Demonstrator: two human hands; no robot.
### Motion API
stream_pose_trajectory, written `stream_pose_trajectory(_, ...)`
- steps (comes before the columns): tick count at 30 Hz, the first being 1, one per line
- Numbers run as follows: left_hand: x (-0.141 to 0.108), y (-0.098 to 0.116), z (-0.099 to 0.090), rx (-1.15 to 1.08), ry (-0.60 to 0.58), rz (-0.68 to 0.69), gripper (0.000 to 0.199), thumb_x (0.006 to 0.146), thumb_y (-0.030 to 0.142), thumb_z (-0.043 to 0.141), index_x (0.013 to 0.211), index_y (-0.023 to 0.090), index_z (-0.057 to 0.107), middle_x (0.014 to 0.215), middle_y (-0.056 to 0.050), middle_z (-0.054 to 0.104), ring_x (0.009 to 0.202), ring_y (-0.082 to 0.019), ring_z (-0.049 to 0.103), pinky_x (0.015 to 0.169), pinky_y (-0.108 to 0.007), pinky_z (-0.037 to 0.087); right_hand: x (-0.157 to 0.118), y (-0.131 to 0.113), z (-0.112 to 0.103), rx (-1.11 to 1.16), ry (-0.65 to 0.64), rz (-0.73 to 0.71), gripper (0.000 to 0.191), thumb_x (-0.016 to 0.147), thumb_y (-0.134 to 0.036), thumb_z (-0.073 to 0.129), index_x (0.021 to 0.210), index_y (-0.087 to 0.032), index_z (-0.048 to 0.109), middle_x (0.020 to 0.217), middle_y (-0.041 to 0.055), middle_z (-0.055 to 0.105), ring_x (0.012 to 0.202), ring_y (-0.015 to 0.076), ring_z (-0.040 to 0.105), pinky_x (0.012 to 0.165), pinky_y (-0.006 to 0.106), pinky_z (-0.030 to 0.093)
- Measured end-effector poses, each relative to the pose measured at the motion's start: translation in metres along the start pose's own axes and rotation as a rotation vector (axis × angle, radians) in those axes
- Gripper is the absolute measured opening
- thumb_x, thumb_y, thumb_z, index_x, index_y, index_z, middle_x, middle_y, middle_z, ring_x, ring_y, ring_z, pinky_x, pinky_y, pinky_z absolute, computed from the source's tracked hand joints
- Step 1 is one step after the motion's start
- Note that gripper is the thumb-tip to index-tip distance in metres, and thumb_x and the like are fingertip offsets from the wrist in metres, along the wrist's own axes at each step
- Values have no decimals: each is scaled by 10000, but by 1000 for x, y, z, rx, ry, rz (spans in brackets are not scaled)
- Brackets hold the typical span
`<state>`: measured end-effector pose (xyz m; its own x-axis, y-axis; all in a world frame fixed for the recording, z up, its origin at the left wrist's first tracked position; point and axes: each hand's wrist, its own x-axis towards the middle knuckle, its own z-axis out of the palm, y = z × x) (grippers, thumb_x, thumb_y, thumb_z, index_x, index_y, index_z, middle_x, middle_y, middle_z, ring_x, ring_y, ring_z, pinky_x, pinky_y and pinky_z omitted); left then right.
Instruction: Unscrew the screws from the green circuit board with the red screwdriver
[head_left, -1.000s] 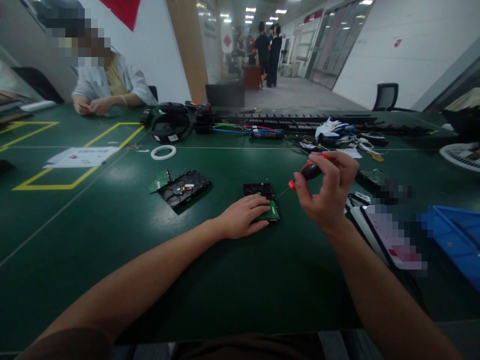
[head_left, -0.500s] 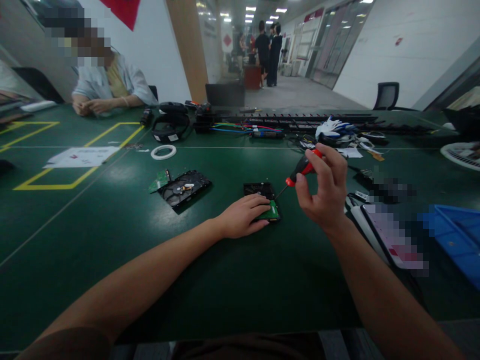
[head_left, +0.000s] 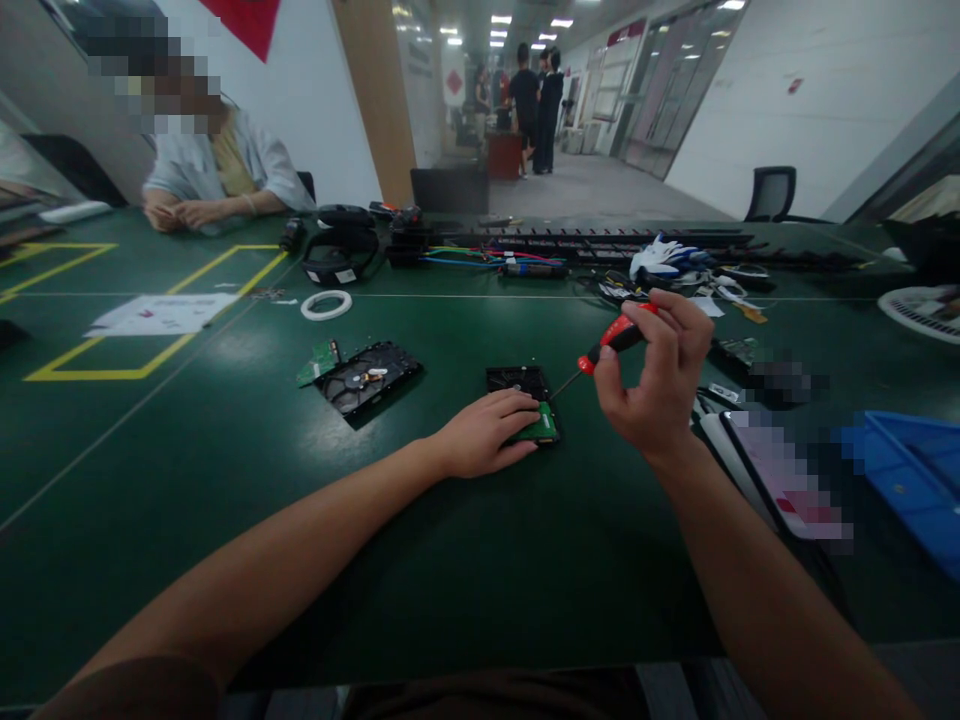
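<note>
A small black hard drive (head_left: 517, 378) lies on the green table, with a green circuit board (head_left: 547, 424) on its near part. My left hand (head_left: 486, 434) grips the drive from the left, fingers over the board and thumb along the near edge; it hides part of both. Between the thumb and fingers of my right hand (head_left: 660, 385) is a red and black screwdriver (head_left: 626, 330). Its shaft slants down to the left, and the tip meets the drive's right edge beside the board. Whether the tip sits in a screw is too small to tell.
To the left lies another opened hard drive (head_left: 367, 380) beside a loose green board (head_left: 319, 363). A white ring (head_left: 326, 305) is farther back. At right are a phone (head_left: 780, 475) and a blue bin (head_left: 915, 480). Cables and gloves (head_left: 667, 258) line the back; a person (head_left: 225, 170) sits far left.
The screwdriver handle has turned in my right fingers, showing more red on top. My right hand has shifted slightly right, its fingers rolled. My left hand and the drive stay put.
</note>
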<state>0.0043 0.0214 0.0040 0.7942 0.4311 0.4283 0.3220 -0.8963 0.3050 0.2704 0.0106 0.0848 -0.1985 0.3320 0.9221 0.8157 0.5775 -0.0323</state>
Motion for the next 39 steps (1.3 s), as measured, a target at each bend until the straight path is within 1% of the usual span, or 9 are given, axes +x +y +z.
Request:
stream_pose_trajectory(4, 0, 0, 1, 11, 2, 1, 444, 1077, 412, 633, 1429, 142, 643, 1505, -186, 640, 1455, -327, 593, 1287, -555, 444, 0, 2, 1, -20, -15, -24, 605, 977, -246, 650, 1552, -273, 461, 1532, 177, 540, 1412, 414, 568, 1168, 676, 501)
stream_pose_trajectory(9, -1, -1, 2, 16, 8, 9, 441, 1086, 420, 618, 1432, 146, 634, 1510, -182, 635, 1460, -325, 587, 1284, -565, 448, 2, 3, 1, -6, 51, -58, 618, 923, -279, 783, 1478, -288, 511, 1430, 147, 602, 1324, 372, 625, 1120, 614, 555)
stream_pose_trajectory(16, -1, 0, 0, 16, 0, -2, 447, 1089, 427, 613, 1440, 150, 633, 1515, -185, 634, 1469, -324, 584, 1282, -570, 450, 3, -4, -1, -1, 8, -56, 580, 937, -199, 679, 1492, -275, 531, 1471, 162, 570, 1359, 384, 606, 1115, 638, 556)
stream_pose_trajectory(21, -1, -1, 2, 14, 18, -4, 448, 1077, 435, 629, 1446, 181, 632, 1522, -173, 636, 1471, -328, 586, 1284, -580, 448, 4, -5, 1, 22, 25, -61, 648, 936, -192, 727, 1532, -288, 492, 1461, 161, 577, 1356, 370, 609, 1112, 625, 568)
stream_pose_trajectory(25, -1, -1, 2, 22, 15, 6, 444, 1080, 436, 620, 1441, 178, 630, 1523, -174, 633, 1460, -326, 592, 1262, -581, 472, 6, -8, -2, -3, 43, -46, 661, 914, -216, 788, 1510, -319, 522, 1390, 135, 585, 1256, 342, 636, 1002, 566, 623)
stream_pose_trajectory(28, -1, -1, 2, 33, -7, 0, 452, 1074, 431, 631, 1449, 179, 622, 1531, -168, 629, 1462, -328, 590, 1257, -576, 479, 7, -12, -5, 15, 44, -25, 622, 911, -177, 757, 1485, -311, 558, 1359, 137, 573, 1219, 327, 638, 946, 531, 641)
stream_pose_trajectory(35, -1, 3, 4, 56, 16, -23, 445, 1065, 403, 643, 1463, 204, 617, 1512, -157, 645, 1471, -326, 587, 1246, -572, 496, 8, -15, -3, 72, -12, -7, 596, 952, -111, 667, 1515, -256, 533, 1500, 188, 557, 1395, 354, 597, 1098, 590, 598)
stream_pose_trajectory(37, -2, 4, 4, 57, 21, -25, 451, 1058, 395, 649, 1470, 213, 615, 1504, -155, 651, 1463, -325, 594, 1252, -573, 492, 9, -14, -2, 84, -26, -29, 587, 966, -115, 670, 1521, -229, 517, 1467, 191, 600, 1369, 348, 620, 1125, 595, 584)
stream_pose_trajectory(39, -2, 3, 5, 59, 13, -25, 463, 1055, 397, 653, 1482, 223, 611, 1504, -151, 651, 1452, -324, 603, 1257, -575, 489, 10, -14, -2, 92, -22, -21, 564, 980, -158, 698, 1507, -252, 522, 1432, 171, 632, 1318, 337, 647, 1105, 593, 594)
